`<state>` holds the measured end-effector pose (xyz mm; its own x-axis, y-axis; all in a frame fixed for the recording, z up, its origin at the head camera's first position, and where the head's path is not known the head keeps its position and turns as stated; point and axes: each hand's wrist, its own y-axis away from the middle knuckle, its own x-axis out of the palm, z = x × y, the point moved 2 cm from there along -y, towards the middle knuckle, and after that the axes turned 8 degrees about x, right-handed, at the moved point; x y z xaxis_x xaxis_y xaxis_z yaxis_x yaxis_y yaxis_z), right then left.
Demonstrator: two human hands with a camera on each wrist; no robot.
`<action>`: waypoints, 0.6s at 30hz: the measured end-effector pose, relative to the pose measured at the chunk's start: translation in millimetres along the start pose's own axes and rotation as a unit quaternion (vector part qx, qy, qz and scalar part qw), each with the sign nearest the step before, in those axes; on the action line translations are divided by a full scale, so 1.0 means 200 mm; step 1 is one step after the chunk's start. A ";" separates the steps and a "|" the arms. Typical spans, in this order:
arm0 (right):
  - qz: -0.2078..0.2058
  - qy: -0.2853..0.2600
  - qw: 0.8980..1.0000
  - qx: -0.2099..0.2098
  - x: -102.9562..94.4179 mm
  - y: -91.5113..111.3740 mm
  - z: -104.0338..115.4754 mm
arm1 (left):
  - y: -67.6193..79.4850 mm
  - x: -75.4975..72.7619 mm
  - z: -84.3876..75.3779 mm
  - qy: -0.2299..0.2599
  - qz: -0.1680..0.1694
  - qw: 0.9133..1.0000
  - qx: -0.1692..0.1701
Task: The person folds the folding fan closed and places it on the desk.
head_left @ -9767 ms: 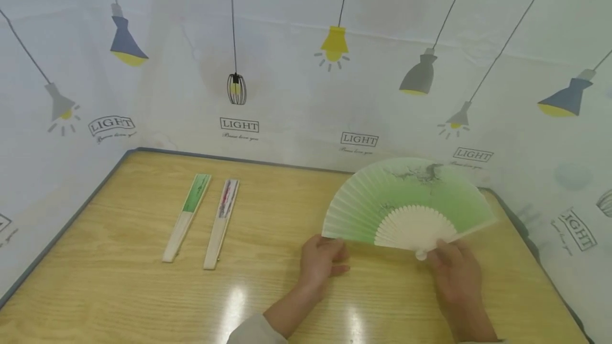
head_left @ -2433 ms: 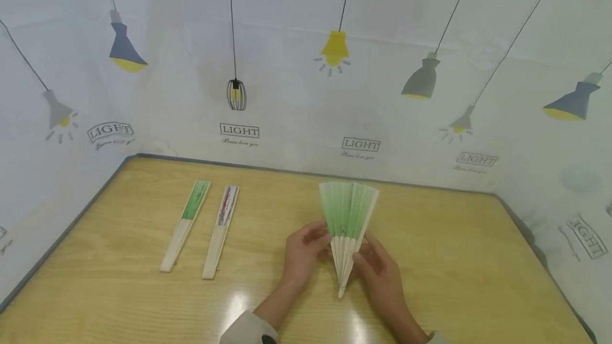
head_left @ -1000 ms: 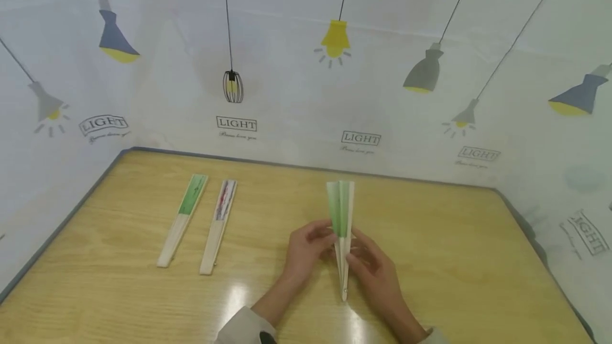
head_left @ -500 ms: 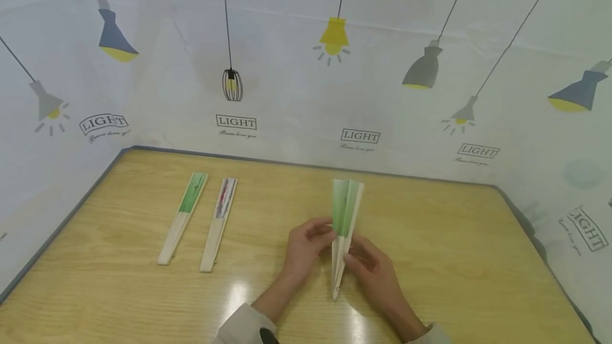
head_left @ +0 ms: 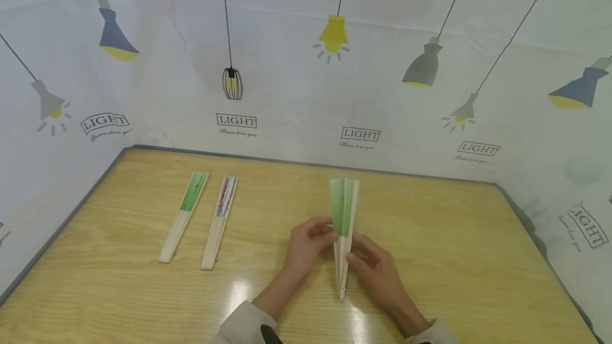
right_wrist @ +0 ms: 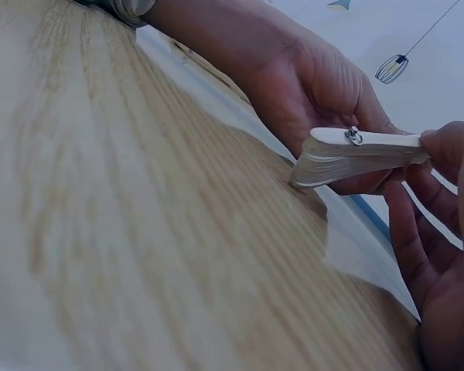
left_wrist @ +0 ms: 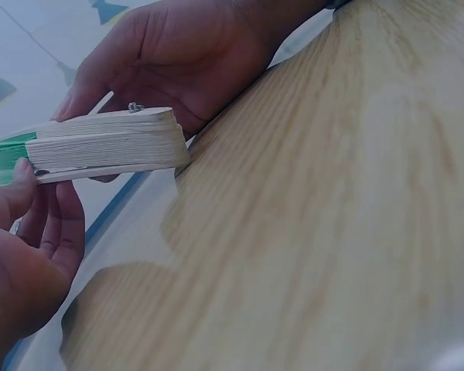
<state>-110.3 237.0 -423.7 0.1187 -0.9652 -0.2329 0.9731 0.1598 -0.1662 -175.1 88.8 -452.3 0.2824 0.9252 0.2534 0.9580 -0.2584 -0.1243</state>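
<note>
A green folding fan (head_left: 343, 208), nearly folded up, is held upright in front of me between both hands. My left hand (head_left: 306, 246) pinches its left side where the green leaf meets the pale ribs. On the other side my right hand (head_left: 375, 269) grips the ribs a little lower, thumb in front. In the left wrist view the stacked ribs (left_wrist: 108, 143) lie close together, with a small metal ring at the pivot end. The right wrist view shows that ring (right_wrist: 353, 136) on the outer rib, and the ribs slightly splayed.
Two folded fans lie side by side on the left of the wooden table (head_left: 454, 259): one with a green leaf (head_left: 184, 216), one with a white and red patterned leaf (head_left: 220, 222). A white cloth printed with lamps (head_left: 296, 89) hangs behind and around the table.
Seconds ago the green fan was spread wide at the right. It has been folded to a narrow wedge and brought to the middle. Over the last second its width and tilt shift slightly.
</note>
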 end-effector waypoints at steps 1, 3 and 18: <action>0.001 -0.002 1.000 0.003 0.00 0.00 0.00 | 0.00 0.00 0.00 0.002 0.002 1.000 -0.001; 0.003 -0.007 1.000 0.006 0.00 0.00 0.01 | 0.00 0.00 0.00 0.005 0.006 1.000 -0.001; -0.005 -0.009 1.000 -0.007 0.01 0.00 0.00 | 0.01 0.01 -0.04 -0.008 0.016 0.999 -0.028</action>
<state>-111.1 235.3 -424.1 0.1129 -0.9702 -0.2146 0.9712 0.1534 -0.1823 -171.8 87.5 -444.6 0.3123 0.9206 0.2343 0.9500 -0.3024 -0.0782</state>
